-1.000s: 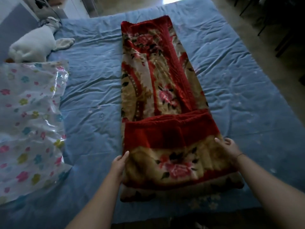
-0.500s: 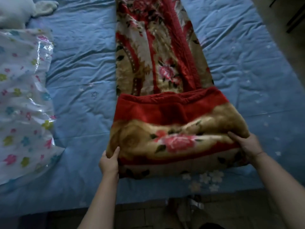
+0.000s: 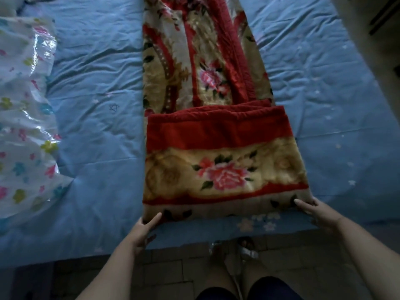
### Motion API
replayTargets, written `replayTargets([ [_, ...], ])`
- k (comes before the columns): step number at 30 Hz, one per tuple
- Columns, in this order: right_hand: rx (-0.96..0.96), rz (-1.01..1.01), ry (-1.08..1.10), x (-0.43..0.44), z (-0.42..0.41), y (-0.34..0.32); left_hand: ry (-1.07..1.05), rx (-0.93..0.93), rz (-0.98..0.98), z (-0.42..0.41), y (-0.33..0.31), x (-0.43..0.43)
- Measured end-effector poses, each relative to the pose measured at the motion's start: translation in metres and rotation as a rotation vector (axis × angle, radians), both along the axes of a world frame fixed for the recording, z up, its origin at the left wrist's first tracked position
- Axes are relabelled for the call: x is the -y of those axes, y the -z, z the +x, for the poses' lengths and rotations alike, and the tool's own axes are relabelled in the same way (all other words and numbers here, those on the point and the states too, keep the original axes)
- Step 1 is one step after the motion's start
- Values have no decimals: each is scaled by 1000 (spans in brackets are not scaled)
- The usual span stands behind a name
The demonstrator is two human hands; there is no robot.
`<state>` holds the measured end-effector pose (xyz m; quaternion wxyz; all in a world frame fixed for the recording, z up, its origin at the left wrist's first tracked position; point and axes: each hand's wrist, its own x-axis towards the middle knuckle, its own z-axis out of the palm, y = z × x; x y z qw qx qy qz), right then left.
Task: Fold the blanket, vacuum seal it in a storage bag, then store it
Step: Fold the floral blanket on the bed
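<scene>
On the bed (image 3: 91,131), covered by a wrinkled blue sheet, the blanket (image 3: 216,148) lies as a long strip running away from the person, its near end doubled back into a thick fold by the bed's near edge. At that fold's near left corner sits the left hand (image 3: 142,228), thumb up against the blanket's edge; whether its fingers curl under the fabric cannot be told. At the near right corner the right hand (image 3: 316,211) rests with fingers (image 3: 303,204) straight and together, touching the blanket's edge. Well apart to the left, a clear storage bag (image 3: 23,118) printed with small coloured flowers lies crumpled on the sheet. Below the bed edge, tiled floor (image 3: 173,269) shows, with the person's knees and sandalled feet.
</scene>
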<state>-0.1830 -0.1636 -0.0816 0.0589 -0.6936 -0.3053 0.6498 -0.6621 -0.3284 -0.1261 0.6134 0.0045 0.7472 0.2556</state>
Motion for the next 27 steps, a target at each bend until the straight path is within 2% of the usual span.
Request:
replayTargets([
  [3, -90, -35, -24, -6, -2, 7, 53, 21, 62, 5, 5, 0],
  [7, -57, 3, -155, -4, 3, 3, 162, -229, 105, 8, -2, 6],
  [10, 112, 215, -132, 2, 2, -7, 115, -279, 161, 3, -14, 9],
  [12, 160, 340, -118, 4, -1, -20, 72, -283, 209, 2, -26, 12],
  [23, 4, 593, -31, 29, 33, -121, -206, -284, 540, 65, -131, 41],
  [27, -4, 637, -30, 46, 58, -141, -197, -296, 602, 89, -160, 67],
])
